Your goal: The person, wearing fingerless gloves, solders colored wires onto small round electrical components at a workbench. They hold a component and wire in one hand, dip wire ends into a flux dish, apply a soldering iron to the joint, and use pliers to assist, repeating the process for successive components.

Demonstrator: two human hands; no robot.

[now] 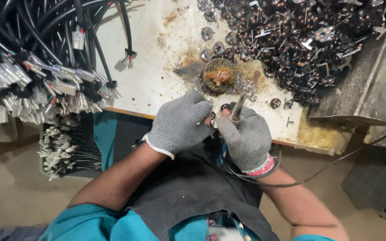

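My left hand, in a grey knit glove, is closed around a small dark part at the table's front edge; only a bit of the part shows by my fingertips. My right hand, also in a grey glove, grips a soldering iron whose metal tip points up and away, close to the part. A thin black cord runs from the iron off to the right. Just beyond my hands sits a small round tin of brown flux on a scorched, stained patch of the white table.
A large heap of small dark round metal parts covers the table's far right. Bundles of black cables with white connectors fill the left side and hang over a bin. A grey metal box stands at right.
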